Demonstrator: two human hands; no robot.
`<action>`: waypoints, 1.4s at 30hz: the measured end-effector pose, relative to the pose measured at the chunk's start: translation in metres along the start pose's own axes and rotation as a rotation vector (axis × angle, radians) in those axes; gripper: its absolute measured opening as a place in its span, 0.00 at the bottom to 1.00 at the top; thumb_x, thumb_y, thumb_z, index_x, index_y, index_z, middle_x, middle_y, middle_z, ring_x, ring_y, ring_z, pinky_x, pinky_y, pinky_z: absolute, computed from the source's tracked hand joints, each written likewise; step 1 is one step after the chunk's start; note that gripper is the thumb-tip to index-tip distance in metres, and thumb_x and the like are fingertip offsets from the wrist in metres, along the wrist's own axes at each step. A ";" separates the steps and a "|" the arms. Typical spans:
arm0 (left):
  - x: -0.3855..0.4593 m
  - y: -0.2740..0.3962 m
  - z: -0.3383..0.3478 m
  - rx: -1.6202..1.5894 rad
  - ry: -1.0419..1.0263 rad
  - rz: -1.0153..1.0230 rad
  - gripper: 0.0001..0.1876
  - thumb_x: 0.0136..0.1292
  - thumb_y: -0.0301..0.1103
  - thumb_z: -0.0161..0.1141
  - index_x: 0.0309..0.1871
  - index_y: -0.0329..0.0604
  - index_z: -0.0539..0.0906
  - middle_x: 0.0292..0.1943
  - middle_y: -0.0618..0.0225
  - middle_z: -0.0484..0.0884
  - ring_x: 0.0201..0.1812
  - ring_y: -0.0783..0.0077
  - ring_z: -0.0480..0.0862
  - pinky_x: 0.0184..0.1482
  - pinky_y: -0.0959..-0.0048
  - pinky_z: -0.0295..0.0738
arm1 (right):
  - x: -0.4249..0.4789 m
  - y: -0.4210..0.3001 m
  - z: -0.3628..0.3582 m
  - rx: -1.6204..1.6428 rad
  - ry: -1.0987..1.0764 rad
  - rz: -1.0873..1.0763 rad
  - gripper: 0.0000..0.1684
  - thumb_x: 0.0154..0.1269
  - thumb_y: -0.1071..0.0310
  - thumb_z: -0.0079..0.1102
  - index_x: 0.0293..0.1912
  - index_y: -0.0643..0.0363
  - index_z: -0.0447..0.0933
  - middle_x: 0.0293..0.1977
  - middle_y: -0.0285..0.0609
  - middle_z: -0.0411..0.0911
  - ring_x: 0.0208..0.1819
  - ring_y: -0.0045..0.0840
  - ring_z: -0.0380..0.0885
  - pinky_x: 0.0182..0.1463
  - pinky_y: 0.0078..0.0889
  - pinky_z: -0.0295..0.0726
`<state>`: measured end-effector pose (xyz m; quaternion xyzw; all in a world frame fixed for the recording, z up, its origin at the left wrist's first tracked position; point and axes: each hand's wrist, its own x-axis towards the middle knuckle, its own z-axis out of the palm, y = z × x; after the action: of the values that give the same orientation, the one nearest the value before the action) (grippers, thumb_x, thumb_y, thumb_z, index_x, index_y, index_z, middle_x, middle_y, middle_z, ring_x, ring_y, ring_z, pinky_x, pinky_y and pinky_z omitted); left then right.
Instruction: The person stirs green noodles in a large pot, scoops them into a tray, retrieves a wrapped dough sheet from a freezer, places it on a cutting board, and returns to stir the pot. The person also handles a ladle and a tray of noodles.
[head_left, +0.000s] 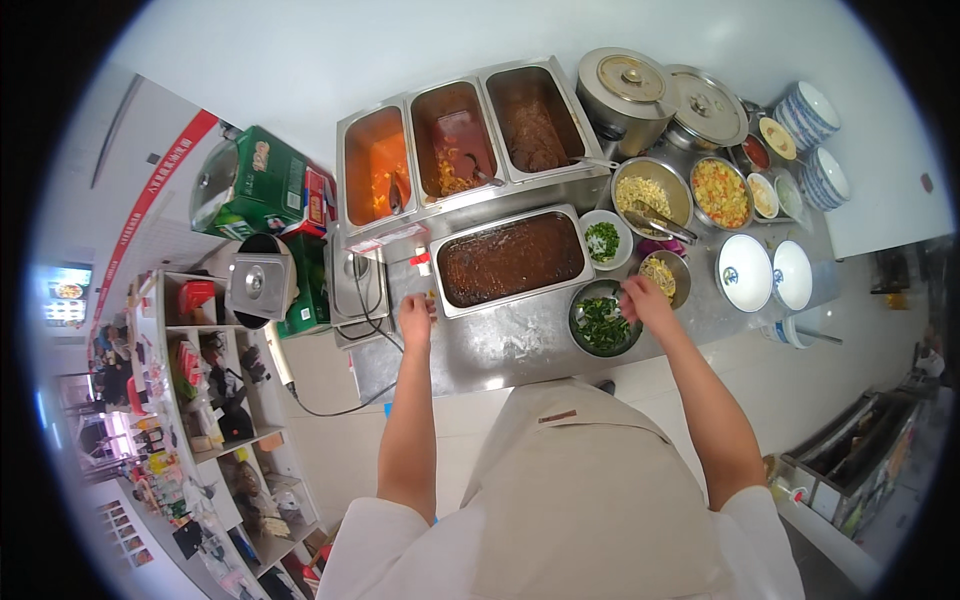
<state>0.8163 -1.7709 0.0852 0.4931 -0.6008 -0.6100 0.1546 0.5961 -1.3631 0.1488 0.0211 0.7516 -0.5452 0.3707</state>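
Note:
My left hand hovers over the steel table with its fingers curled, just left of a rectangular steel pan of dark brown sauce. Whether anything is in those fingers is too small to tell. My right hand is at the right rim of a dark bowl of chopped green leaves, its fingers bent and their tips partly hidden. Beside that hand stands a steel bowl of pale shredded food. A white bowl of chopped green herbs sits behind the greens, next to the sauce pan.
Deep steel food pans, with orange broth, red broth and brown sauce, line the back. Tongs lie across a bowl of chopped pale food. White bowls stand right. A cable crosses the table's left edge.

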 end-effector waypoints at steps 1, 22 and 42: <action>0.015 0.001 0.006 0.004 -0.012 -0.014 0.14 0.72 0.40 0.48 0.40 0.38 0.77 0.29 0.66 0.80 0.27 0.77 0.78 0.27 0.76 0.76 | 0.017 -0.007 0.013 -0.009 0.046 -0.041 0.15 0.70 0.60 0.50 0.45 0.63 0.74 0.27 0.40 0.77 0.25 0.21 0.76 0.28 0.23 0.76; 0.024 0.014 0.017 -0.078 -0.027 0.045 0.18 0.76 0.43 0.46 0.40 0.37 0.80 0.32 0.75 0.77 0.36 0.81 0.72 0.41 0.77 0.69 | 0.094 -0.044 0.103 -0.241 0.223 -0.255 0.22 0.71 0.56 0.53 0.28 0.66 0.70 0.19 0.43 0.66 0.24 0.24 0.64 0.32 0.31 0.68; -0.044 0.059 -0.016 -0.296 0.123 -0.101 0.16 0.74 0.41 0.51 0.32 0.42 0.78 0.28 0.78 0.76 0.29 0.85 0.71 0.33 0.81 0.68 | 0.066 -0.053 0.119 0.210 -0.024 -0.071 0.16 0.74 0.59 0.50 0.39 0.62 0.78 0.29 0.28 0.74 0.31 0.12 0.69 0.37 0.19 0.70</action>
<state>0.8253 -1.7590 0.1587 0.5308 -0.4681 -0.6676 0.2312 0.5888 -1.5081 0.1379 0.0265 0.6862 -0.6337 0.3561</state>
